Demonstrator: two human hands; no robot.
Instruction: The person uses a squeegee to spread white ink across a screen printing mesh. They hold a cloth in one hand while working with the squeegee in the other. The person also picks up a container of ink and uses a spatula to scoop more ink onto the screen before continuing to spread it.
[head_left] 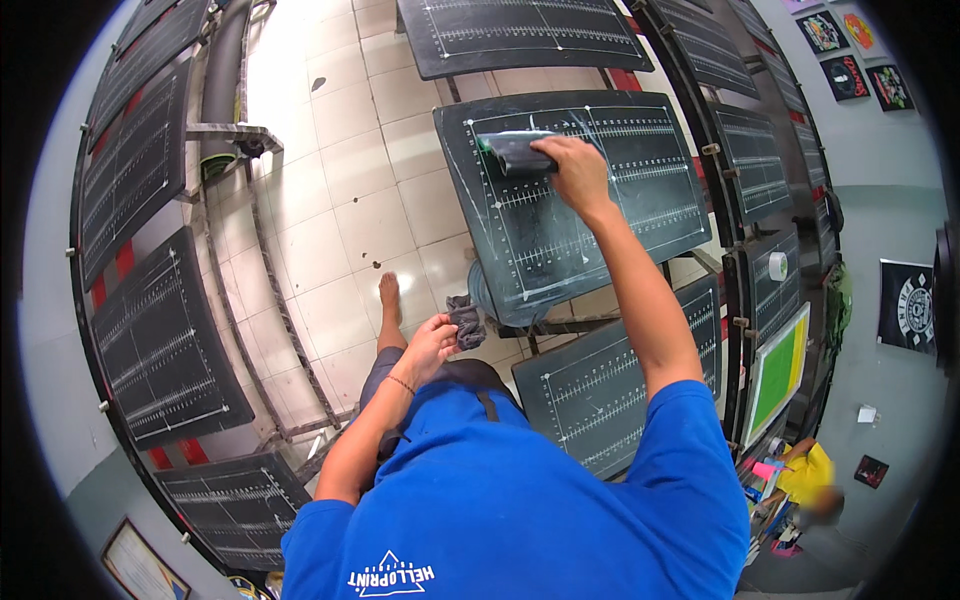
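Observation:
My right hand (578,172) reaches out over a tilted black board (640,205) marked with white ruler lines. Its fingers are closed on the right end of a wide squeegee (518,152), dark and glossy with a pale upper edge and a bit of green at the left end. The squeegee is over the board's upper left part; whether it touches the surface I cannot tell. Wet-looking streaks and smears mark that board. Lower down, beside the board's near left corner, my left hand (432,342) pinches a crumpled dark grey cloth (466,322).
Similar ruled boards (625,375) stand in rows on both sides. White floor tiles (340,180) run between the racks. A roll of tape (777,266) and a green-and-yellow framed screen (778,375) are at right. A person in yellow (806,475) is at lower right.

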